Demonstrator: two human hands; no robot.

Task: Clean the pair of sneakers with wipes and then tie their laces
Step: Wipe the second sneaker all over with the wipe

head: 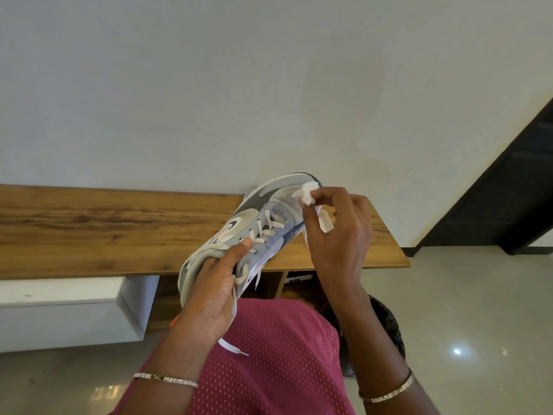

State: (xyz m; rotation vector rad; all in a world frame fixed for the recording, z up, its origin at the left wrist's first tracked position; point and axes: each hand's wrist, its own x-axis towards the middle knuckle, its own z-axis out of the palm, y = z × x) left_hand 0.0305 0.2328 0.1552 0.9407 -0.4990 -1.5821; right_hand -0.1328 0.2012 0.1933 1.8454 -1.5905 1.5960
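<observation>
Wall (209,85), plain white, backs a long brown wood-grain worktop (89,229); glossy grey floor (478,310) lies to the right. A grey-and-white laced sneaker (263,223) is held over the worktop's right end, toe toward the wall. The left hand (215,289) grips its heel opening, thumb on the laces; the right hand (335,232) pinches a crumpled white wipe (308,194) against the toe.
</observation>
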